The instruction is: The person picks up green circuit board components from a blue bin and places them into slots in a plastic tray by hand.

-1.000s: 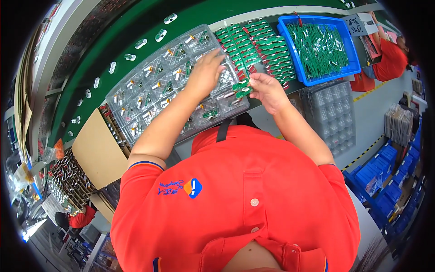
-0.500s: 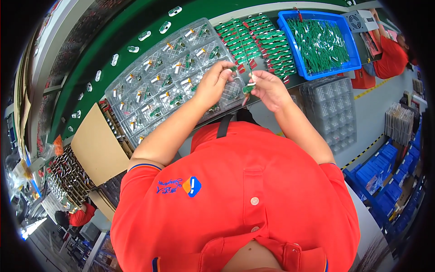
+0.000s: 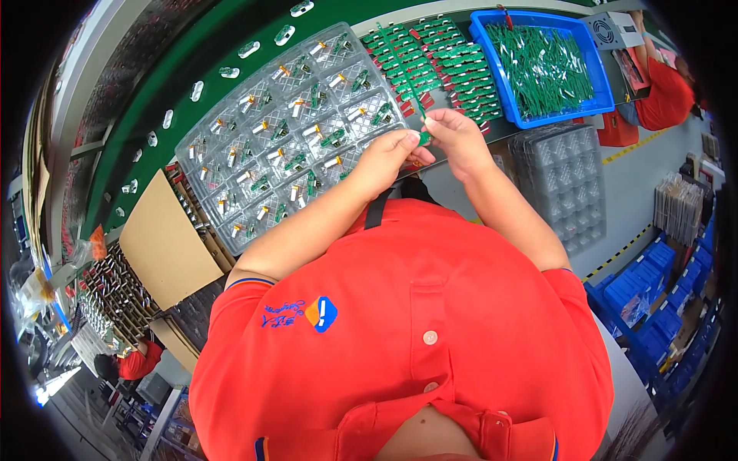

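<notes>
We now have both hands off the clear compartment tray [image 3: 292, 146] and raised together: left hand [image 3: 388, 157] and right hand [image 3: 453, 138] pinch one small green circuit strip [image 3: 423, 137] between their fingers, above the worktop [image 3: 461, 184], so another piece is in hand.

Red polo shirt [image 3: 415, 338], orange-blue chest logo [image 3: 320, 313]

Both hands meet over the table's near edge, hemmed by the clear compartment tray [image 3: 288, 134] on the left, rows of green parts [image 3: 430, 58] and the blue bin [image 3: 542, 65] beyond, and empty clear trays [image 3: 565, 177] on the right, leaving bare table [image 3: 453, 180] only beneath the right wrist.
</notes>
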{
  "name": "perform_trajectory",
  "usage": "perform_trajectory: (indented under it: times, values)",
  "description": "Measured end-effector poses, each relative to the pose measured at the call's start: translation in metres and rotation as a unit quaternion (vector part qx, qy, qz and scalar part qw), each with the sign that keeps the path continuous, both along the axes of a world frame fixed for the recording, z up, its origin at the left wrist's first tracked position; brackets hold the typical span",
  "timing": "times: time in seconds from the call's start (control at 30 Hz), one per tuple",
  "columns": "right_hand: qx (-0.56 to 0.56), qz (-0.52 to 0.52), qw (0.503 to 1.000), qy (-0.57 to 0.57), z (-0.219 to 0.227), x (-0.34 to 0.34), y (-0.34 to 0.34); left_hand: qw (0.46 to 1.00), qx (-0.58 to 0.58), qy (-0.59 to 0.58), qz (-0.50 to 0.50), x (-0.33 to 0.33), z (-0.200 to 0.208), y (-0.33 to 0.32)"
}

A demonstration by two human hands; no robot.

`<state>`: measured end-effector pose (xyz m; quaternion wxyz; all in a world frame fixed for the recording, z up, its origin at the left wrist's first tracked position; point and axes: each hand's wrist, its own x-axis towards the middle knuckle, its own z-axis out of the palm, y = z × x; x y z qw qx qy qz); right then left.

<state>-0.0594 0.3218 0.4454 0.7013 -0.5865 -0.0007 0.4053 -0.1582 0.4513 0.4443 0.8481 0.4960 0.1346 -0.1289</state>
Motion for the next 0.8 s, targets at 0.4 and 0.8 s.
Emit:
perform_trajectory:
  times: [0.4,0.8]
  values:
    - [-0.106,-0.100,0.984,-0.102,-0.039,0.071,-0.059,0.764,0.619,-0.167,-0.072,-0.009,-0.004,0.007]
    - [-0.457,-0.193,0.648,-0.578,-0.085,0.159,-0.161,0.630,0.729,-0.172,-0.205,-0.028,-0.015,-0.012]
